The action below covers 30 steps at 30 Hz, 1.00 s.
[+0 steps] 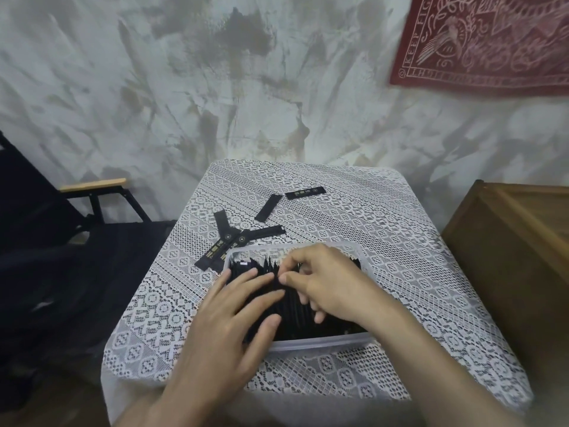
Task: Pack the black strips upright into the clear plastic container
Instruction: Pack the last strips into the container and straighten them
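The clear plastic container (320, 343) sits on the near middle of the lace-covered table (400, 257), and it is already crowded with black strips (289, 315) standing on edge in a tight row. The step in hand looks like seating or straightening strips within the pack rather than fetching new ones. The right hand (326, 282) reaches in from above with thumb and forefinger pressed together on the top edge of one strip near the middle of the row, the other fingers curled down among the strips. The left hand (234, 315) lies flat and spread, fingers extended across the left part of the row, seemingly holding those strips back to keep a gap. It grips nothing. Several loose strips (234, 235) lie flat on the cloth just beyond the container, so the packing seems far along but unfinished. The next move probably calls for pushing the pinched strip down straight, then reaching past the far rim for another.
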### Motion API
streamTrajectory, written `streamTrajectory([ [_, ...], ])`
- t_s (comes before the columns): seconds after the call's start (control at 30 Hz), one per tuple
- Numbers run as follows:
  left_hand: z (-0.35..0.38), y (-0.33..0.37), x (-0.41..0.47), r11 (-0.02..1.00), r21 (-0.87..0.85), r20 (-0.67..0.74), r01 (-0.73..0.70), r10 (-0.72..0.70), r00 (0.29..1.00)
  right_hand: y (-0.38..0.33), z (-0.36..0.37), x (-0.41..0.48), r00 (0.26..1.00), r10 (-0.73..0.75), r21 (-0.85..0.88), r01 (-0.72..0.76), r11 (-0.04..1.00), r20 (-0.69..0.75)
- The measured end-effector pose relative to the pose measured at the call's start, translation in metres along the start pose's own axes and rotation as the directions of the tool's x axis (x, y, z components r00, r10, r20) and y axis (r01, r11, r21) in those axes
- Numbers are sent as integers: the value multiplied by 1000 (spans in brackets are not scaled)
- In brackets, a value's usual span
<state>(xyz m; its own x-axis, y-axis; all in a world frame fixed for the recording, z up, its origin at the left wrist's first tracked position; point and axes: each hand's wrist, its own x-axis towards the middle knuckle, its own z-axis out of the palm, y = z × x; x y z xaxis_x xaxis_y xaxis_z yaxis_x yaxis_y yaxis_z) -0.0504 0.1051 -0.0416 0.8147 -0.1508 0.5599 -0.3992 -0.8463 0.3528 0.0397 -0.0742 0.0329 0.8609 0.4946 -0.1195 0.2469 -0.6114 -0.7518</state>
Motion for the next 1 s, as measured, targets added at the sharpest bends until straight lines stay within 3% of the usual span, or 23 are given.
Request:
streamTrajectory([
  [0.2, 7, -2, -2, 999, -33, -63, -4, 2, 998, 5, -31, 29, 995, -43, 72, 49, 996, -93],
  [0.37, 12, -6, -1, 999, -39, -133, -35, 30, 991, 18, -71, 98, 966, -48, -76, 29, 997, -254],
  [0.5, 16, -12, 2, 996, 7, -170, -90, 90, 981, 49, -77, 166, 972, -62, -268, -1, 963, -228],
  [0.63, 19, -18, 7, 992, 50, -177, -113, 120, 977, 71, -78, 210, 973, -50, -336, -29, 941, -225],
  [0.8, 19, -35, 8, 971, 122, -66, -204, 213, 975, 90, -86, 240, 990, -3, -467, -63, 882, -140],
  [1.0, 18, -23, 6, 990, 75, -98, -120, 128, 987, 94, -97, 255, 994, 13, -588, -74, 805, -107],
])
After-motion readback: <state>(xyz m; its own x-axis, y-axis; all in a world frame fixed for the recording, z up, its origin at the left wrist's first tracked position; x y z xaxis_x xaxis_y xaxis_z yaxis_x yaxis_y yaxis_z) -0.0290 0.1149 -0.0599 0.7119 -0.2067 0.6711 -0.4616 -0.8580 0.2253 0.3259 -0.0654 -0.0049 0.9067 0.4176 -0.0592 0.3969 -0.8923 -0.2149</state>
